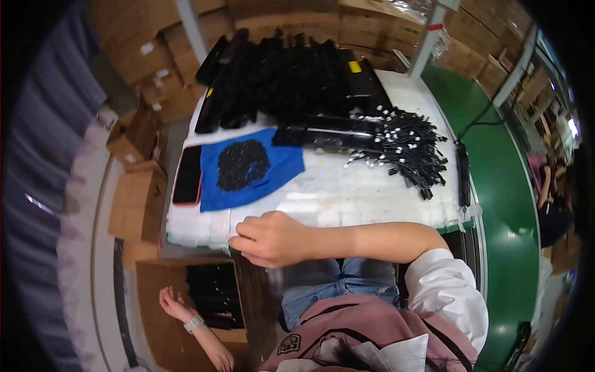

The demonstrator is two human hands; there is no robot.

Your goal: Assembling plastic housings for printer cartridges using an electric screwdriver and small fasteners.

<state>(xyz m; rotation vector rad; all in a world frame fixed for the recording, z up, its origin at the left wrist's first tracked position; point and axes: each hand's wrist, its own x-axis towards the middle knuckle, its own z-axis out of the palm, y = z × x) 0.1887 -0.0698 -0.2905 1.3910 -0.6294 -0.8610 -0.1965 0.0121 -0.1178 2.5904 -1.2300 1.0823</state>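
Observation:
My right hand (269, 240) is closed in a fist at the front left edge of the white-covered table (334, 208); whatever its fingers hold, if anything, is hidden. Down to the left, my left hand (176, 305) hangs over an open cardboard box (160, 273), fingers loosely bent and apart, with nothing seen in them. Long black strip-like parts (214, 294) lie inside that box, beside the left hand. On the table beyond the right hand, a blue cloth (282, 168) bears a heap of small black pieces (242, 164).
A phone (188, 175) lies left of the cloth. Black long parts (282, 77) are piled at the back, and one long black part (328, 131) lies before them. Short black cables with white ends (409, 146) are heaped at right. A green surface (502, 186) runs along the right.

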